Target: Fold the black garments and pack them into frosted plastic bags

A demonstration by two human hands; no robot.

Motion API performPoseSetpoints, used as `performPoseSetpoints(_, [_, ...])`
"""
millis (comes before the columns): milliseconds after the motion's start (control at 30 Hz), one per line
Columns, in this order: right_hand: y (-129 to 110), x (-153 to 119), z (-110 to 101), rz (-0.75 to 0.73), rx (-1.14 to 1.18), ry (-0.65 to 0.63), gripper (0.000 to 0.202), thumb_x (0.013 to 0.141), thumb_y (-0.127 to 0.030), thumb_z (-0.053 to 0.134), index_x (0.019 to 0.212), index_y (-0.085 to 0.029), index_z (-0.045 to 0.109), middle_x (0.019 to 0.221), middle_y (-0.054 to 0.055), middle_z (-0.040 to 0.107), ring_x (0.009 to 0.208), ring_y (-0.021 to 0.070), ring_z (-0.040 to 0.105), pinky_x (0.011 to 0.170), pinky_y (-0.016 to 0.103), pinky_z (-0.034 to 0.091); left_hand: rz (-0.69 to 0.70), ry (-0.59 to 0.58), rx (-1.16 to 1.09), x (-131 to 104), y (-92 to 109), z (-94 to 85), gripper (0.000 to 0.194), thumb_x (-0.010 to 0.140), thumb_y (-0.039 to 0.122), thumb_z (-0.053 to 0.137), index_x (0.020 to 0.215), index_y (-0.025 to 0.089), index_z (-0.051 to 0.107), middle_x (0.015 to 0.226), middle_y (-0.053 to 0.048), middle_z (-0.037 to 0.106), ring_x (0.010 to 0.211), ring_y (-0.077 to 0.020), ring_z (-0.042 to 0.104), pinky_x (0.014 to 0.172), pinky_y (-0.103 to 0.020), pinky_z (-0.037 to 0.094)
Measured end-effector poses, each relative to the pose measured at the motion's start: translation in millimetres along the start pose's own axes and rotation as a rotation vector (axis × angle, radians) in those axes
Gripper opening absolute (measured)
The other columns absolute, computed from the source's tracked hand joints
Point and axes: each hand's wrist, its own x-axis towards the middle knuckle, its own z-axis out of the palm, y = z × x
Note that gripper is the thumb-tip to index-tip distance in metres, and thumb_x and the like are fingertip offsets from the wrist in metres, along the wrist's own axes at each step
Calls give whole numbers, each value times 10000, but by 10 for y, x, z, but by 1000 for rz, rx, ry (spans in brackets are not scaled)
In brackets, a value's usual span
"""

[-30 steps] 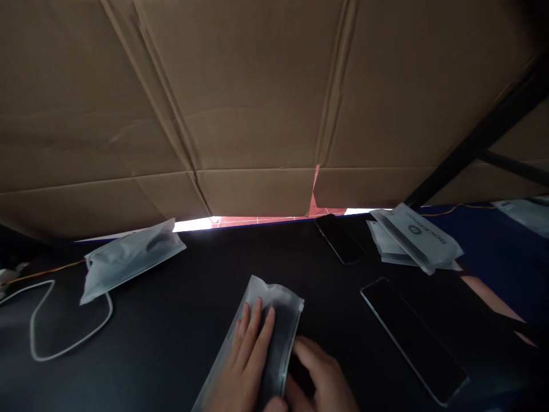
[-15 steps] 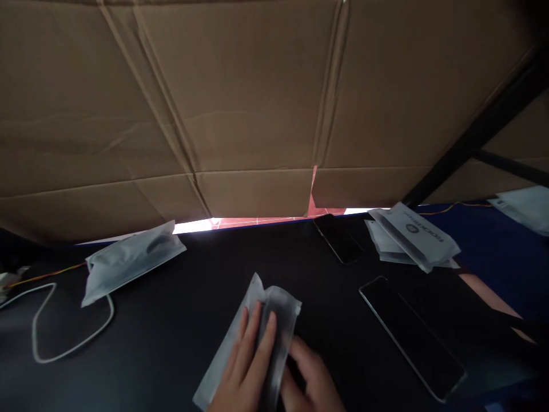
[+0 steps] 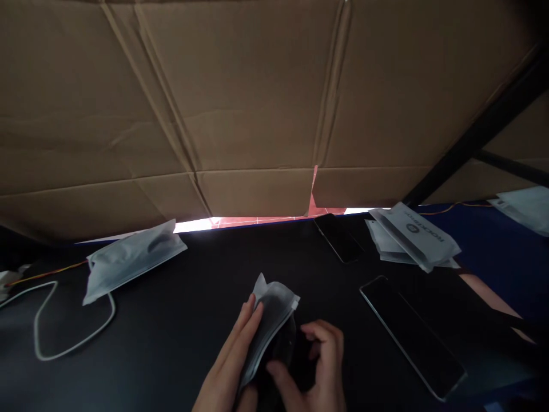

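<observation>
Left hand (image 3: 231, 352) gripping a frosted bag (image 3: 273, 306), right hand (image 3: 325, 360) half-curled by its open edge, any hold there unclear, large phone (image 3: 414, 337) lying nearby on the black surface (image 3: 158, 332).

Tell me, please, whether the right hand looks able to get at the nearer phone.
Probably yes: the right hand is left of the nearer phone, with nothing seen blocking the way across the table. Its thumb is close to the pouch, though whether they touch is unclear.
</observation>
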Motion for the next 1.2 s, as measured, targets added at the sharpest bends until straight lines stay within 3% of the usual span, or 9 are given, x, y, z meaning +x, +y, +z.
performPoseSetpoints(133, [72, 102, -135, 181, 187, -197, 575, 1009, -485, 676, 1501, -295, 445, 1146, 96, 753, 871, 253, 763, 728, 375, 637, 78, -12, 110, -15, -54, 74, 962, 898, -12, 466, 1746, 409, 295, 1839, -30, 258, 1625, -381, 370, 1189, -560, 533])
performPoseSetpoints(233, [72, 197, -188, 270, 257, -351, 568, 994, -440, 682, 1497, -274, 476, 949, 34, 769, 863, 247, 781, 764, 363, 639, 163, -48, 217, -1, -92, 183, 973, 872, 34, 580, 1738, 398, 328, 1828, -57, 270, 1610, -460, 366, 1145, -622, 558])
performPoseSetpoints(433, [-72, 404, -244, 214, -2, -305, 395, 929, -442, 701, 1284, -269, 704, 943, 35, 739, 734, 212, 723, 702, 344, 612, 219, -35, 273, 61, -94, 260, 838, 945, 367, 773, 1702, 301, 421, 1781, -145, 384, 1553, -479, 472, 1081, -611, 603])
performPoseSetpoints(533, [-112, 480, -253, 188, 11, -339, 220, 970, -470, 698, 1041, -268, 748, 948, 46, 741, 766, 212, 722, 713, 327, 594, 211, 67, 273, 51, -92, 222, 599, 991, 190, 630, 1577, 300, 570, 1730, -98, 496, 1523, -381, 541, 1066, -482, 637])
performPoseSetpoints(667, [-148, 510, -277, 198, 90, -439, 354, 1068, -593, 578, 1006, -260, 681, 951, 43, 735, 716, 189, 718, 604, 283, 560, 204, 73, 278, 33, -165, 123, 695, 929, 33, 493, 1557, 315, 594, 1725, -47, 509, 1543, -332, 514, 1065, -412, 643])
performPoseSetpoints(867, [-200, 484, -257, 196, 145, -536, 404, 1104, -635, 495, 1004, -258, 602, 925, 29, 719, 835, 203, 755, 722, 301, 615, 277, 56, 577, 139, -192, 144, 794, 864, -49, 477, 1556, 312, 622, 1689, -65, 540, 1542, -465, 471, 1029, -692, 621])
performPoseSetpoints(1033, [-132, 532, -321, 154, 30, -457, 302, 1055, -559, 612, 1070, -268, 691, 983, 54, 756, 905, 234, 753, 794, 330, 586, 460, -99, 552, 234, 4, 112, 633, 965, 251, 675, 1590, 231, 581, 1663, -80, 572, 1484, -522, 552, 1006, -750, 610])
performPoseSetpoints(1100, [-103, 575, -395, 154, 4, -421, 316, 1033, -564, 634, 1126, -276, 725, 1022, 66, 774, 951, 251, 757, 819, 340, 589, 391, -170, 432, 353, 65, 14, 576, 1040, 357, 641, 1606, 289, 556, 1679, -54, 566, 1542, -482, 508, 1084, -780, 551])
performPoseSetpoints(1200, [-94, 653, -470, 174, 5, -397, 433, 1029, -644, 609, 1198, -272, 750, 970, 63, 765, 863, 242, 752, 717, 319, 600, 188, -221, 252, 677, 114, -85, 496, 1117, 285, 500, 1610, 299, 544, 1707, -71, 543, 1648, -407, 375, 1245, -811, 366])
